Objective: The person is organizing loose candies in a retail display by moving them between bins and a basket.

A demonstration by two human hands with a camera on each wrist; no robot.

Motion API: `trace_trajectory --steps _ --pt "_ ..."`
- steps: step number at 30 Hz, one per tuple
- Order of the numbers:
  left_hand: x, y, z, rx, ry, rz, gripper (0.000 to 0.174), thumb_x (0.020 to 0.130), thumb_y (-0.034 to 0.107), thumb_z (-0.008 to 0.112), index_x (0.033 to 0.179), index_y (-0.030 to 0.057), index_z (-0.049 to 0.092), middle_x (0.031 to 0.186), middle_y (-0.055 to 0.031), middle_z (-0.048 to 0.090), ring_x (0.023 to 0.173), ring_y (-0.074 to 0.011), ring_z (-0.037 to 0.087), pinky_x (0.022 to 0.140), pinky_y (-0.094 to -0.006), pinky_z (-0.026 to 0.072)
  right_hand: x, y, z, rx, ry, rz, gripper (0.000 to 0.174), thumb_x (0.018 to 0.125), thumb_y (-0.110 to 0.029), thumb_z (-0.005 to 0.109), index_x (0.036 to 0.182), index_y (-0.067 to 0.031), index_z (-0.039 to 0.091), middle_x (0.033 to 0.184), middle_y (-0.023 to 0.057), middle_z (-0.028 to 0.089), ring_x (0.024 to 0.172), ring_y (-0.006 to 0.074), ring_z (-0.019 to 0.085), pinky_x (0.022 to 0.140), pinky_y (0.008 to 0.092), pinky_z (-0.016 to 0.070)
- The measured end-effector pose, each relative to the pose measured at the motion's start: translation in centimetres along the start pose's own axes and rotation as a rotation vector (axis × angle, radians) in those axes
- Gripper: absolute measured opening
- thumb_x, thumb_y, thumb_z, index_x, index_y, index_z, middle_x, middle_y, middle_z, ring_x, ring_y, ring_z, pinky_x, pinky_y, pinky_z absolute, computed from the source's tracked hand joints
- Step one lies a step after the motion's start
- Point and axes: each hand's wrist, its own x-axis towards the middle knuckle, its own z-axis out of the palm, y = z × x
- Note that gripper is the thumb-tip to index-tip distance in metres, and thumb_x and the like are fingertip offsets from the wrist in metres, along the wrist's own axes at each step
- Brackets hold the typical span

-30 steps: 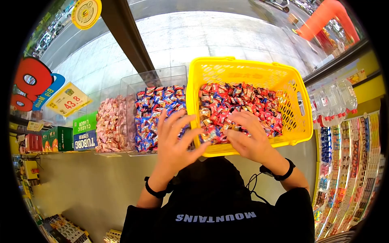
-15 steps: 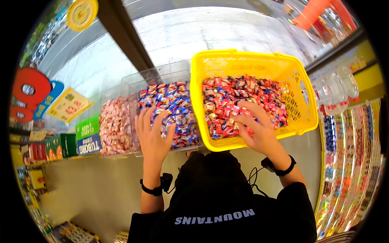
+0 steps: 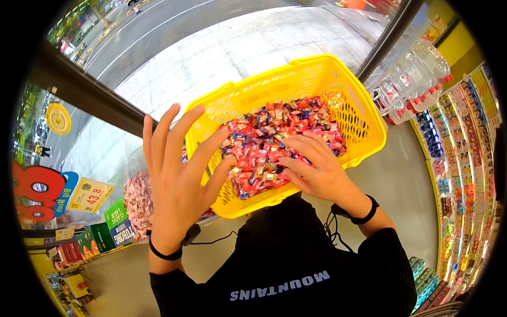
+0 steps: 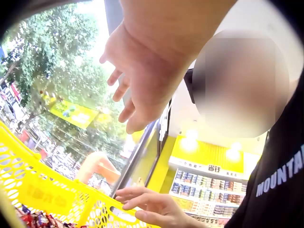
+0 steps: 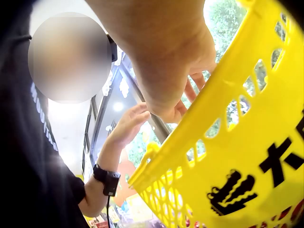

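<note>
A yellow plastic basket (image 3: pixel 237 103) holds a heap of small wrapped candies (image 3: pixel 259 145), mostly red and pink. My left hand (image 3: pixel 177 177) is raised beside the basket's left end, fingers spread and nothing in them; the left wrist view shows its loosely bent fingers in the air. Over the basket's near right side hovers my right hand (image 3: pixel 319 177), its fingers slightly bent above the candies. In the right wrist view, the basket's wall partly hides the right fingertips. The bin of blue-wrapped candies lies mostly behind the left hand and basket.
Pink-wrapped candies (image 3: pixel 138 203) stand in a clear bin at the left, next to a Tuborg box (image 3: pixel 122 232) and a price sign (image 3: pixel 91 194). Large water bottles (image 3: pixel 409 79) and packed shelves (image 3: pixel 459 174) line the right. A window with a dark frame (image 3: pixel 97 98) is in front.
The left hand left the basket's rim, moved left over the blue candies, then rose. The right hand stays over the red candies. The head view has turned, so the basket appears rotated and further left.
</note>
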Motion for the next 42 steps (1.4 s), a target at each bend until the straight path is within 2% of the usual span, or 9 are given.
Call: trace_trajectory --steps 5,9,14,19,23,24,27,30,42 --pt "9.6 2.0 4.6 -0.074 -0.004 0.234 0.034 0.085 0.021 0.084 0.118 0.0158 0.078 0.153 -0.0111 0.060 0.152 -0.0389 0.045 0.130 -0.0648 0.0244 -2.8 4.3 -3.8 -0.075 0.013 0.074 0.026 0.086 -0.009 0.082 0.111 -0.0071 0.074 0.139 0.0153 0.066 0.128 0.0359 0.064 0.115 0.0527 0.0479" --pt "15.2 4.3 13.1 -0.036 -0.131 0.370 0.029 0.085 0.024 0.082 0.112 0.0165 0.078 0.154 -0.0087 0.059 0.155 -0.0337 0.042 0.133 -0.0634 0.0177 -4.5 7.1 -6.1 -0.097 0.004 0.102 0.024 0.084 -0.012 0.084 0.106 -0.0080 0.076 0.140 0.0151 0.066 0.133 0.0362 0.061 0.118 0.0563 0.0445" --pt "16.3 3.8 26.4 0.261 -0.239 0.530 0.019 0.086 0.023 0.075 0.103 0.0173 0.081 0.162 -0.0055 0.054 0.160 -0.0289 0.036 0.136 -0.0613 0.0141 -5.4 9.7 -8.4 -0.094 0.033 0.099 0.022 0.082 -0.015 0.086 0.101 -0.0085 0.076 0.144 0.0146 0.064 0.140 0.0370 0.058 0.122 0.0614 0.0381" --pt "14.6 3.4 32.7 0.352 -0.344 0.535 0.018 0.089 0.024 0.072 0.101 0.0153 0.083 0.170 -0.0033 0.047 0.164 -0.0280 0.030 0.136 -0.0593 0.0166 -5.8 12.1 -9.3 -0.057 0.031 0.059 0.020 0.084 -0.016 0.085 0.100 -0.0088 0.076 0.146 0.0145 0.063 0.142 0.0366 0.056 0.124 0.0624 0.0357" --pt "13.5 3.8 34.0 0.348 -0.425 0.475 0.020 0.088 0.024 0.074 0.103 0.0139 0.083 0.171 -0.0022 0.045 0.165 -0.0275 0.029 0.135 -0.0585 0.0184 -6.0 13.1 -8.8 0.028 0.016 0.042 0.017 0.084 -0.014 0.083 0.098 -0.0086 0.076 0.145 0.0139 0.063 0.142 0.0359 0.056 0.124 0.0627 0.0356" --pt "13.4 3.9 34.1 0.337 -0.442 0.454 0.021 0.088 0.024 0.075 0.105 0.0136 0.083 0.171 -0.0020 0.045 0.164 -0.0274 0.029 0.135 -0.0584 0.0190 -6.2 13.3 -8.8 0.038 -0.004 0.039 0.027 0.079 -0.012 0.085 0.104 -0.0110 0.077 0.147 0.0138 0.063 0.142 0.0373 0.057 0.123 0.0644 0.0369" --pt "12.7 3.8 35.7 0.291 -0.198 0.456 0.018 0.091 0.022 0.070 0.098 0.0127 0.084 0.165 -0.0001 0.051 0.162 -0.0248 0.032 0.136 -0.0561 0.0202 -6.1 13.3 -8.6 0.063 0.003 0.016 0.026 0.079 -0.013 0.085 0.104 -0.0111 0.077 0.147 0.0140 0.063 0.142 0.0371 0.057 0.123 0.0643 0.0371" --pt "12.5 3.8 36.1 0.227 -0.205 0.435 0.018 0.091 0.019 0.069 0.099 0.0109 0.083 0.163 -0.0001 0.053 0.161 -0.0252 0.033 0.135 -0.0569 0.0213 -6.1 13.3 -8.5 0.066 0.009 0.018 0.025 0.080 -0.013 0.084 0.104 -0.0108 0.078 0.146 0.0141 0.063 0.141 0.0375 0.057 0.123 0.0639 0.0381" --pt "12.9 5.9 36.0 0.367 -0.271 0.406 0.014 0.091 0.016 0.069 0.095 0.0098 0.081 0.159 -0.0049 0.055 0.159 -0.0309 0.037 0.133 -0.0661 0.0182 -5.8 13.1 -8.7 0.063 0.030 0.054 0.027 0.079 -0.015 0.084 0.105 -0.0076 0.078 0.144 0.0153 0.061 0.139 0.0369 0.055 0.123 0.0622 0.0393"
